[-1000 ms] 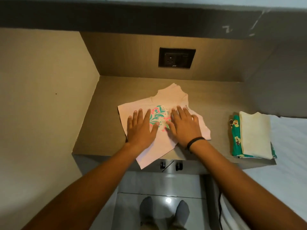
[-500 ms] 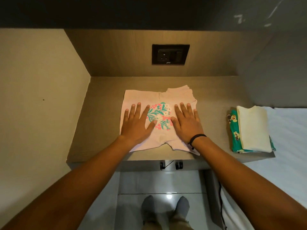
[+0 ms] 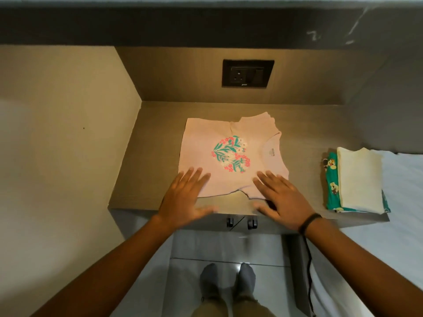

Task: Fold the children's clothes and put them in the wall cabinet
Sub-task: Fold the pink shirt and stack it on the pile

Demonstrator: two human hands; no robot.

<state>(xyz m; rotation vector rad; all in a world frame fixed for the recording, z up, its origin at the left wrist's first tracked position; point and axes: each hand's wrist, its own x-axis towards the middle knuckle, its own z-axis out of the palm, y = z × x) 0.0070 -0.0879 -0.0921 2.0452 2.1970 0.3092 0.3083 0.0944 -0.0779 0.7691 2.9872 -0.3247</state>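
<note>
On the wooden shelf below the wall socket, we spread both palms flat over the near edge of a pink floral T-shirt: our left hand covers its near-left corner, our right hand its near-right sleeve, fingers straight. Right of the shirt, well apart, sit a folded cream garment atop a green printed one.

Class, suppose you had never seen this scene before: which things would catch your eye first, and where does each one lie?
First, the pink shirt with its flower print, spread flat mid-shelf, with the left hand and right hand lying open along its near edge. Next, the folded pile at the shelf's right end, a cream piece on a green printed one. Behind, a dark wall socket.
</note>
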